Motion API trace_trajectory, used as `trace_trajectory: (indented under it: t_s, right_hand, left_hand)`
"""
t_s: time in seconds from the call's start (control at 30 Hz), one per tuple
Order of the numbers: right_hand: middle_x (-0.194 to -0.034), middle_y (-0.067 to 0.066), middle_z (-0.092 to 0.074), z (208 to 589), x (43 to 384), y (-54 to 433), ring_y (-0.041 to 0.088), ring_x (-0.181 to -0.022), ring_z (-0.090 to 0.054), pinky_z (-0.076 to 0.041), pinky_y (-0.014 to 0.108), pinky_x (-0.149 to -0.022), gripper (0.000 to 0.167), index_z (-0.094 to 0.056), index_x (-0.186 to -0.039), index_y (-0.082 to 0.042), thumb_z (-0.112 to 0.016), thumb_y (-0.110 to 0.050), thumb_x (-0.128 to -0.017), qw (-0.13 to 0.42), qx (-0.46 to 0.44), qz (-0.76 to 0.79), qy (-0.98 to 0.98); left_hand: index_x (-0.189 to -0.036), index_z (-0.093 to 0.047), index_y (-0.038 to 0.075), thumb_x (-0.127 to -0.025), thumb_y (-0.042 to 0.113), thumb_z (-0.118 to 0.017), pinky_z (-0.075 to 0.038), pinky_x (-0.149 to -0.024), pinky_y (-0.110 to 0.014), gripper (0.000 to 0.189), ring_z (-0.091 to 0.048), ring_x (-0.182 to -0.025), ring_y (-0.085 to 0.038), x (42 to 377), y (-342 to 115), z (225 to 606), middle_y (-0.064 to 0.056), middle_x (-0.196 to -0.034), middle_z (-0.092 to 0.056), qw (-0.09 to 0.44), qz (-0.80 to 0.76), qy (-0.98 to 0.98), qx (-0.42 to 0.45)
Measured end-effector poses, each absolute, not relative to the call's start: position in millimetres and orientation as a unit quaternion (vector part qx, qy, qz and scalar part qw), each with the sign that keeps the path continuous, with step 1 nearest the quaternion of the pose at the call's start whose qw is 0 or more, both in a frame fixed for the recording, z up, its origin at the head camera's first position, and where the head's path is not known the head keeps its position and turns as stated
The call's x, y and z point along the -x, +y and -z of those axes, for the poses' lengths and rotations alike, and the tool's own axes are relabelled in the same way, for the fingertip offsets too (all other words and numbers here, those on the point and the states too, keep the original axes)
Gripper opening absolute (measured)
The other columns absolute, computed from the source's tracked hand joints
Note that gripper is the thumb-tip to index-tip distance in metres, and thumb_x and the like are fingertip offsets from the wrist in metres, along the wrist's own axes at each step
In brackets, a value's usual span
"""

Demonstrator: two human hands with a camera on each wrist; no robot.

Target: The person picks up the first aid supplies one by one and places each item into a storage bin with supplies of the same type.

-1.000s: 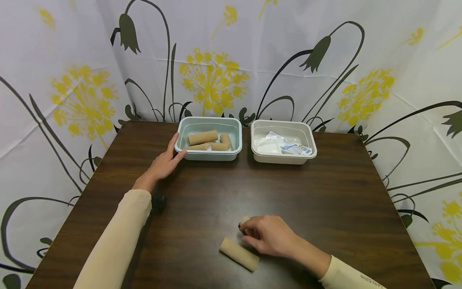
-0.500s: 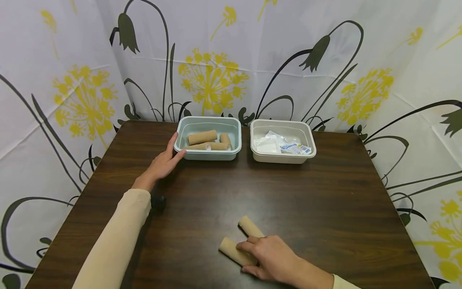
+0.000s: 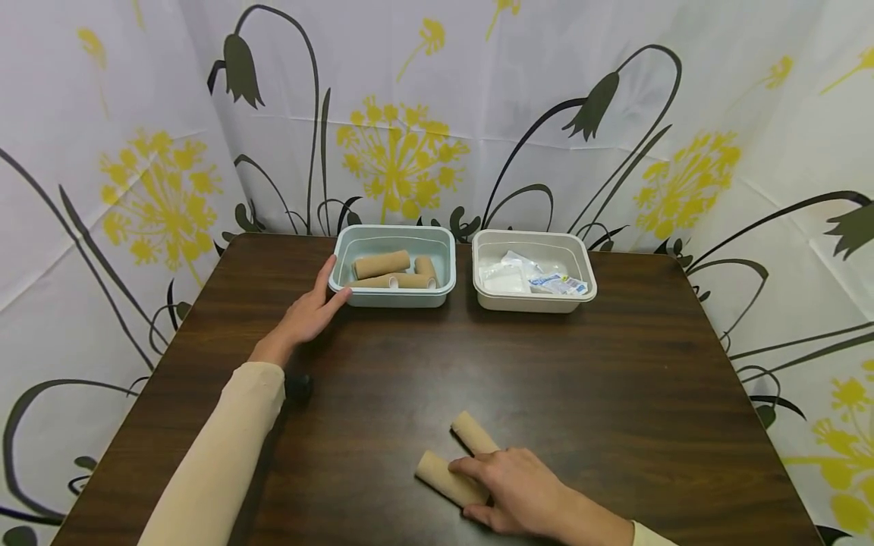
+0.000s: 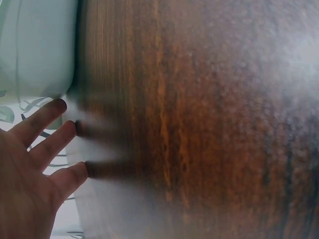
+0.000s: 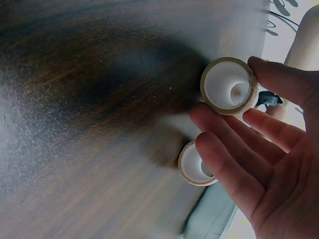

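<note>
My right hand (image 3: 522, 489) grips a tan, cardboard-like tube (image 3: 437, 476) lying on the brown table, thumb on its near side and fingers on the far side. In the right wrist view this tube (image 5: 219, 82) is hollow and white inside. Just behind it lies a second tan tube (image 3: 471, 431), partly hidden by the hand. My left hand (image 3: 305, 312) touches the front left corner of a pale blue bin (image 3: 396, 298), with its thumb at the front and fingers along the side. Several tan tubes (image 3: 382, 264) lie inside that bin.
To the right of the blue bin stands a cream bin (image 3: 536, 304) holding white and blue-printed packets (image 3: 558, 284). A flower-patterned curtain (image 3: 519, 76) hangs behind the table (image 3: 580, 379). A small black object (image 3: 298, 387) is by the left wrist.
My right hand has moved from the farther tube to the nearer one, mostly in the first half second. Both tubes stay in place. The left hand has kept its place at the blue bin.
</note>
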State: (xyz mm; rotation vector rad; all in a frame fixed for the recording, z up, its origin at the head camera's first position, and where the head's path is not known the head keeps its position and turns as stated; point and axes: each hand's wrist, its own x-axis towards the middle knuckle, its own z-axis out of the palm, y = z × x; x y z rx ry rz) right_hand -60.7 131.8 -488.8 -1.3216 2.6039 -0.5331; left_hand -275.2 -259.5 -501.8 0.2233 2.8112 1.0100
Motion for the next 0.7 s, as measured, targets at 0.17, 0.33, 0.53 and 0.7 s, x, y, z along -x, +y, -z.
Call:
trace_trajectory:
  t_s: [0.17,0.33,0.53,0.7]
  right_hand:
    - [-0.105,-0.011,-0.069,488.7,63.0,133.2,-0.008,-0.061,-0.046,-0.046,0.021,-0.056,0.046,-0.065,-0.127,-0.018,-0.075,-0.035,-0.086,0.101,0.438,0.194,0.872]
    - [-0.105,-0.013,-0.068,484.1,65.0,134.0,-0.007,-0.061,-0.045,-0.046,0.019,-0.058,0.043,-0.065,-0.128,-0.018,-0.073,-0.033,-0.088,0.110,0.437,0.213,0.867]
    - [-0.094,-0.018,-0.064,469.7,70.1,131.3,-0.002,-0.063,-0.045,-0.044,0.019,-0.058,0.044,-0.064,-0.129,-0.021,-0.074,-0.033,-0.087,0.098,0.426,0.235,0.868]
    - [-0.102,-0.014,-0.068,453.3,80.7,128.0,-0.005,-0.068,-0.054,-0.044,0.017,-0.056,0.044,-0.064,-0.129,-0.023,-0.074,-0.033,-0.088,0.077,0.413,0.260,0.870]
  left_hand:
    - [-0.153,0.016,0.046,-0.098,0.066,-0.033,-0.023,-0.103,-0.070,0.076,-0.033,-0.133,-0.054,276.5,-260.3,502.5,-0.027,-0.155,-0.026,0.066,-0.343,0.934,-0.075]
    - [-0.152,0.017,0.046,-0.098,0.066,-0.032,-0.023,-0.103,-0.070,0.075,-0.033,-0.134,-0.054,276.6,-259.6,501.7,-0.028,-0.155,-0.025,0.068,-0.342,0.934,-0.076]
    - [-0.154,0.015,0.042,-0.100,0.061,-0.034,-0.024,-0.104,-0.069,0.075,-0.034,-0.134,-0.052,273.7,-259.5,501.9,-0.026,-0.156,-0.026,0.058,-0.342,0.934,-0.085]
    - [-0.154,0.015,0.041,-0.101,0.060,-0.034,-0.024,-0.103,-0.069,0.075,-0.033,-0.134,-0.053,272.3,-259.2,501.6,-0.026,-0.156,-0.025,0.057,-0.341,0.934,-0.090]
